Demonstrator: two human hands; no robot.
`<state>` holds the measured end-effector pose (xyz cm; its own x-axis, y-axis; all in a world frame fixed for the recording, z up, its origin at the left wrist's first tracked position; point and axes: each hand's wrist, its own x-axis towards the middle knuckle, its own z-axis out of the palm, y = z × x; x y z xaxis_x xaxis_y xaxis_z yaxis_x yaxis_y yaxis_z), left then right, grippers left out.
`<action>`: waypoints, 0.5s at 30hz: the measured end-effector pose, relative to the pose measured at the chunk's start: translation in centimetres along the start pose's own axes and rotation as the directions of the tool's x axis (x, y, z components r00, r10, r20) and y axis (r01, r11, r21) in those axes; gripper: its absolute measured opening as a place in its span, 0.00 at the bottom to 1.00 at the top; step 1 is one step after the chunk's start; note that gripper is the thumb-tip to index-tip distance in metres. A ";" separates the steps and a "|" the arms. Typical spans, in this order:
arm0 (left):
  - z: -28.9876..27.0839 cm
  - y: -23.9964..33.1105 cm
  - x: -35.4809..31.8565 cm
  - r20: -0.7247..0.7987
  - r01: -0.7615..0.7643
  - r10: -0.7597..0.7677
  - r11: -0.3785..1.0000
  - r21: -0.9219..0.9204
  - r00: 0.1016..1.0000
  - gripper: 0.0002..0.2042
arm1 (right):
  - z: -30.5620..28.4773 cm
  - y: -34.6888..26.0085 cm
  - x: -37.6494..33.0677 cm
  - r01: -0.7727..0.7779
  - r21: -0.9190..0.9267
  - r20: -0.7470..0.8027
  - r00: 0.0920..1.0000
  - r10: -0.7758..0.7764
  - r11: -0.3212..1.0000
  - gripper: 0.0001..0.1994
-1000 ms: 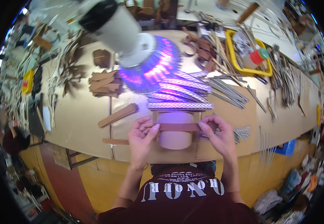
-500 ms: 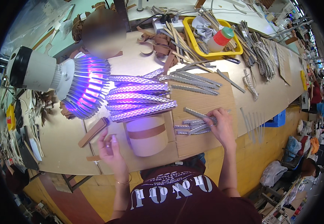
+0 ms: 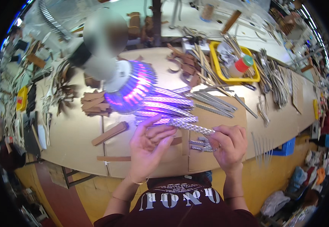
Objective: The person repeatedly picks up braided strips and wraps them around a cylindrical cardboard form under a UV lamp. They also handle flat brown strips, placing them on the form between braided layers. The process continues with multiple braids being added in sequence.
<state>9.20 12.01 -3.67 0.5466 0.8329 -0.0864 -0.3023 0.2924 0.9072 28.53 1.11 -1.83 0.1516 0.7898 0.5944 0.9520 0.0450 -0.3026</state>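
Silver-grey braided strip (image 3: 191, 126) is pinched at its right end by my right hand (image 3: 230, 145) and tilts slightly down toward it. My left hand (image 3: 149, 145) is open near the strip's other end, palm up and fingers apart; I cannot tell whether a fingertip touches it. Beyond the hands, more braided strips (image 3: 168, 102) lie side by side under a lamp (image 3: 134, 85) with metal fins and a purple glow. Short braided pieces (image 3: 200, 145) rest on the cardboard (image 3: 219, 123) beside my right hand. My left hand partly covers a pale cylinder with a brown band (image 3: 176, 141).
Brown strips lie in a stack (image 3: 110, 133) and a pile (image 3: 95, 104) on the left. Grey strips (image 3: 215, 104) are spread on the cardboard. At the back right, a yellow tray (image 3: 234, 80) holds a bottle (image 3: 241, 66), with bundled braids (image 3: 280, 89) beyond it.
My right hand has lifted a braided strip off the cardboard pile and brought it up before me. My left hand has moved right, toward the strip's free end. The whole view has shifted.
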 end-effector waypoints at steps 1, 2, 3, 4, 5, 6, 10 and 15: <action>-0.2 0.1 0.6 -0.043 -0.030 0.030 1.000 -0.001 0.999 0.23 | 0.7 -0.3 0.9 0.030 0.019 0.003 1.000 -0.030 0.999 0.13; -0.5 0.2 1.1 -0.084 -0.046 0.047 0.999 0.016 0.995 0.23 | 1.3 -0.5 1.6 0.060 0.038 0.006 0.998 -0.060 0.998 0.14; -0.9 0.3 1.6 -0.119 -0.068 0.069 0.998 0.012 0.990 0.22 | 2.0 -0.7 2.3 0.070 0.059 0.008 0.997 -0.071 0.996 0.13; -1.4 0.4 2.0 -0.153 -0.091 0.091 0.996 0.008 0.984 0.21 | 2.8 -1.0 2.9 0.081 0.080 0.009 0.997 -0.082 0.994 0.13; -1.6 0.3 2.5 -0.215 -0.148 0.132 0.987 -0.059 0.968 0.19 | 3.5 -1.2 3.4 0.086 0.103 0.009 0.996 -0.087 0.991 0.13; -2.1 0.3 2.9 -0.243 -0.160 0.147 0.986 -0.034 0.959 0.19 | 4.0 -1.5 3.8 0.018 0.153 0.060 0.998 -0.027 0.988 0.13; -3.7 0.6 4.4 -0.243 -0.189 0.178 0.982 -0.021 0.954 0.19 | 5.3 -2.6 5.0 -0.275 0.339 0.283 0.942 0.181 0.900 0.12; -3.3 -0.1 3.8 -0.150 -0.125 0.115 0.990 -0.061 0.982 0.18 | 5.3 -3.2 6.2 -0.244 0.256 0.301 0.940 0.162 0.935 0.13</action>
<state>8.72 16.74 -5.50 0.3849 0.9220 -0.0425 -0.4155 0.2142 0.8840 24.97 9.09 -1.16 0.2170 0.9336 0.2852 0.7854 0.0065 -0.6190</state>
